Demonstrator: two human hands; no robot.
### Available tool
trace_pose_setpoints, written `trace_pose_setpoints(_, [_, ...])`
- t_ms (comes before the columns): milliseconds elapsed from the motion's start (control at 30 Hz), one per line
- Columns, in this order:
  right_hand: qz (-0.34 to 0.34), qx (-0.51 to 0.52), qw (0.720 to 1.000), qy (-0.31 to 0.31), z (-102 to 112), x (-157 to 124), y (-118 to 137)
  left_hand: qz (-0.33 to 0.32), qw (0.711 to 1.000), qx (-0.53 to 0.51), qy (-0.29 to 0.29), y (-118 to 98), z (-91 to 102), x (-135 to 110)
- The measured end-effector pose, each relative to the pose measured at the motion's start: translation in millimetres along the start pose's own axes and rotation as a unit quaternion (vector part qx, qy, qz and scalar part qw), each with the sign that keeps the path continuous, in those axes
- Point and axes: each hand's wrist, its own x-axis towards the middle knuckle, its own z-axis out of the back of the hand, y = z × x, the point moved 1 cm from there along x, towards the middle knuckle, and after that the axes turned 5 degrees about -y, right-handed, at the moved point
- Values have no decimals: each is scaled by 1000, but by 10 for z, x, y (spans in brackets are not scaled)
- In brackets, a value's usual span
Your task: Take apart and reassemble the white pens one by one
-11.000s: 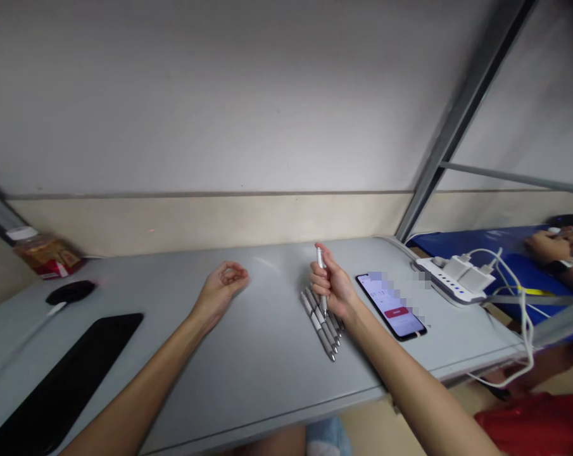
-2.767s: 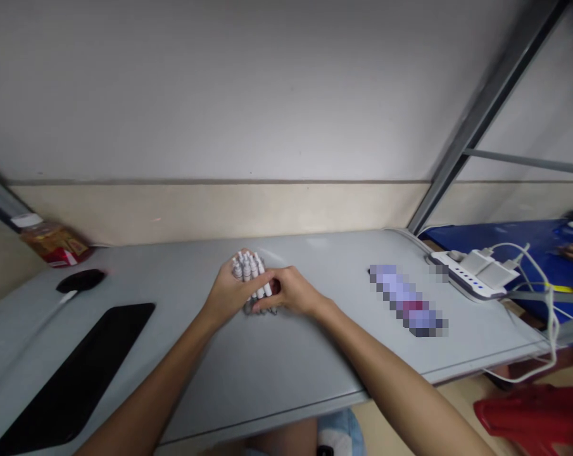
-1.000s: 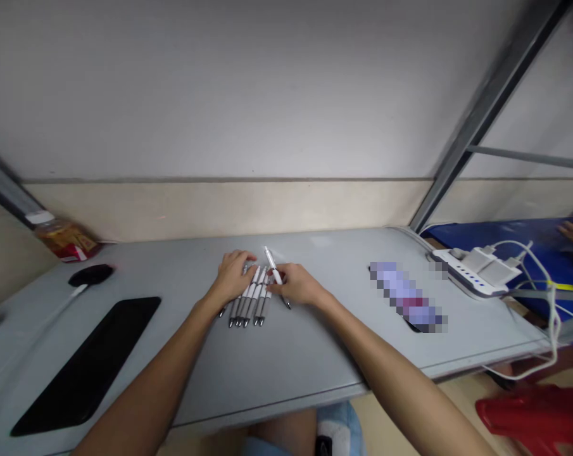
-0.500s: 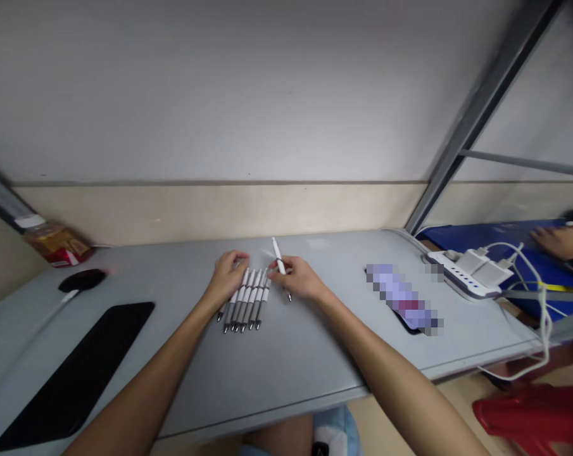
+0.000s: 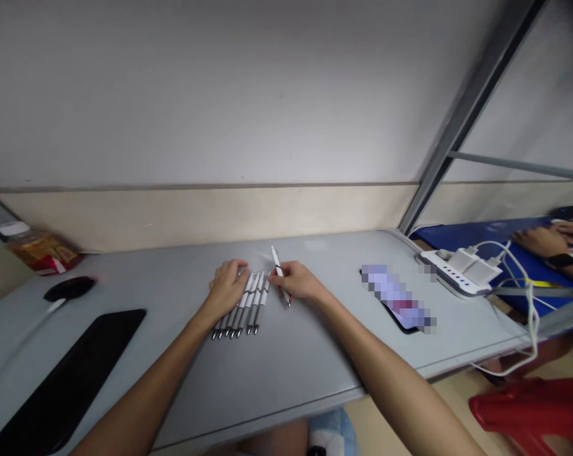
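Note:
Several white-and-grey click pens (image 5: 249,305) lie side by side in a slanted row on the grey table, their metal tips toward me. My left hand (image 5: 227,282) rests on the left end of that row, fingers apart and partly bent, covering the upper parts of some pens. To the right of the row, my right hand (image 5: 295,280) is closed on a single white pen (image 5: 276,256). This pen leans with its white end up and away from me, its metal tip low near the tabletop.
On the right lie a phone (image 5: 395,297) and a white power strip (image 5: 452,273) with chargers and cables. A black mat (image 5: 72,380), a black round pad (image 5: 69,289) and a bottle (image 5: 39,250) are at left. Another person's hands (image 5: 542,242) are over a blue surface.
My left hand has moved left and lies flatter over the row; the leftmost pens are lined up more evenly. My right hand still holds its pen. The view has shifted slightly.

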Motion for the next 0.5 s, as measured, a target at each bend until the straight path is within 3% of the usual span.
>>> trace_pose_setpoints(267, [2,-12,1000,28,-36,-6,-46,-7,1000,-19,-12,18,16,42])
trace_pose_setpoints(500, [17,80,996,-40,75,-65,95,-28,997,-54,-48,85,38,103])
